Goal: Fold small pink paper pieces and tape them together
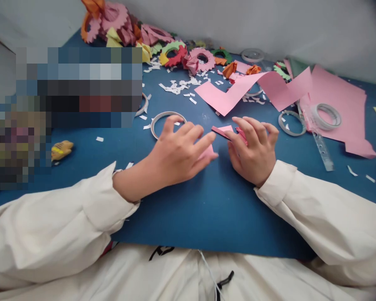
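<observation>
My left hand (181,150) is over the middle of the blue table, with a small piece of pink paper (208,153) pinched between thumb and fingers. Much of that piece is hidden behind the fingers. Facing it, my right hand (253,146) has its fingers curled around a small folded pink paper (242,134), which is partly covered by the thumb. A pink folded strip (221,132) with a darker edge sticks out to the left of my right thumb. A gap separates the two hands. Just behind my left hand lies a roll of tape (156,121).
Folded-paper rings (203,58) and other coloured pieces crowd the back of the blue table (219,209). White scraps (178,86) are scattered before them. At right are large pink sheets (338,96), tape rolls (326,116) and a clear ruler (322,150). A yellow-brown object (62,149) lies left.
</observation>
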`<state>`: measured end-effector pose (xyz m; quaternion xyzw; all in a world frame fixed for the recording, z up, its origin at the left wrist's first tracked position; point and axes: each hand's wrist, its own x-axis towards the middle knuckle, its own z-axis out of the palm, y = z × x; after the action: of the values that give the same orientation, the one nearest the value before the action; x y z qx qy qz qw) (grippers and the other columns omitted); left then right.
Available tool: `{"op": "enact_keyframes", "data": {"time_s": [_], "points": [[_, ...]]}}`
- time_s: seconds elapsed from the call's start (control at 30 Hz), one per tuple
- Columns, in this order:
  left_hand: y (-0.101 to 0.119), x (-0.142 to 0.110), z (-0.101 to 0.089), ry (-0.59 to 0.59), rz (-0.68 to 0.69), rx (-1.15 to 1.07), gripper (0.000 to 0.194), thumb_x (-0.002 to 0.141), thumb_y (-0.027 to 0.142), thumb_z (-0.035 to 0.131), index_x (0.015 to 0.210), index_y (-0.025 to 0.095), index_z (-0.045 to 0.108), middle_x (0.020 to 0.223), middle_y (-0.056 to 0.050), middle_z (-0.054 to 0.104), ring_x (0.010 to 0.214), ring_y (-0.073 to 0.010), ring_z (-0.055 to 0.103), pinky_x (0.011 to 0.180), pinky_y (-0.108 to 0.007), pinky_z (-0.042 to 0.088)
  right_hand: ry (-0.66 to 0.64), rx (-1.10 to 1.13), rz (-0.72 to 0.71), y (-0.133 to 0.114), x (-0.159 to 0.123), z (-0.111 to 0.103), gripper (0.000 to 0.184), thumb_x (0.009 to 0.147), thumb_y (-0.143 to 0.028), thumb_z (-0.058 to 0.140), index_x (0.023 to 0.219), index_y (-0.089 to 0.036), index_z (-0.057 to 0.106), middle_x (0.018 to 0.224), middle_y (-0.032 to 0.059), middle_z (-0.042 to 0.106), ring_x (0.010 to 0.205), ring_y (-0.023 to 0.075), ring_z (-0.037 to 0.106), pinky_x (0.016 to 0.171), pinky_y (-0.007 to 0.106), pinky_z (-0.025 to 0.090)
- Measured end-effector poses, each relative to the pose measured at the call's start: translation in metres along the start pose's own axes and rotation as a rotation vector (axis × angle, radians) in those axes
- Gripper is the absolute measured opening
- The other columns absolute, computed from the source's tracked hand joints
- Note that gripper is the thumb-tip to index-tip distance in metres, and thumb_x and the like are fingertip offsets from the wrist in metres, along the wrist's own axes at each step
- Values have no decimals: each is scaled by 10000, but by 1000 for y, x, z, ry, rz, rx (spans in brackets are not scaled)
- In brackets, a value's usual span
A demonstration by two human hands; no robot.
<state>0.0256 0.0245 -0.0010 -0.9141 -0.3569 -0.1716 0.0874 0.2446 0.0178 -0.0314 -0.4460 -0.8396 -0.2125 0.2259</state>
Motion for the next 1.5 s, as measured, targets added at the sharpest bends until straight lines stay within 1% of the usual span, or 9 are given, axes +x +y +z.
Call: {"op": "enact_keyframes", "data": {"time_s": [0.13,0.23,0.4,0.57,0.63,0.8,1.0,1.33,1.5], "points": [[-6,-1,-2,-34,-237,138,285,899,284,390,970,128,618,1008,-178,617,949,-345,581,844,-565,408,-4,65,-97,1,-1,-2,282,877,-151,460,1128,-217,571,1286,91,588,1205,242,513,1007,465,297],[-11,-3,0,-95,-257,170,244,866,322,453,898,132,603,944,-165,614,926,-347,572,801,-543,425,-27,136,-195,1,0,-4,240,879,-171,480,1096,-209,577,1273,85,601,1200,226,521,998,451,321],[-15,-2,11,-127,-286,171,263,912,204,327,867,104,566,787,-144,598,782,-299,577,715,-450,410,-28,173,-285,2,2,-6,222,878,-189,507,1086,-213,581,1227,74,632,1183,228,538,983,450,334],[-9,-2,11,336,-142,-131,134,941,185,362,886,142,477,715,-29,581,610,-163,503,753,-357,414,59,221,-254,0,3,-7,346,823,-129,553,1166,-157,527,1114,81,680,1041,213,614,931,422,381],[-5,-3,9,437,-59,-263,84,950,184,375,897,165,438,689,9,573,599,-137,490,780,-327,422,130,295,-176,-1,3,-6,466,806,-109,547,1262,-141,457,1109,97,678,988,203,629,899,403,407],[2,-4,8,393,80,-349,58,953,157,378,911,179,411,726,19,605,598,-115,518,807,-310,446,232,414,-135,-1,1,-3,749,784,-121,543,1457,-85,217,1124,159,652,935,237,639,824,416,450],[7,-3,8,338,390,-200,81,969,178,387,902,164,431,665,15,622,641,-128,585,828,-331,464,217,415,-171,-3,0,-5,758,781,-133,525,1462,-33,210,1223,229,595,1057,271,615,845,444,464],[9,-5,11,345,353,-88,169,979,203,338,856,162,446,702,-35,658,603,-134,582,698,-304,488,167,508,-264,-8,-2,-10,847,765,-144,562,1474,26,130,1303,298,506,1242,316,507,911,479,481],[12,-4,13,277,292,49,216,939,250,385,797,149,512,580,-25,608,507,-171,555,523,-301,424,142,436,-448,-11,-3,-12,776,786,-127,525,1449,53,165,1240,272,570,1240,313,509,877,470,488]]}}
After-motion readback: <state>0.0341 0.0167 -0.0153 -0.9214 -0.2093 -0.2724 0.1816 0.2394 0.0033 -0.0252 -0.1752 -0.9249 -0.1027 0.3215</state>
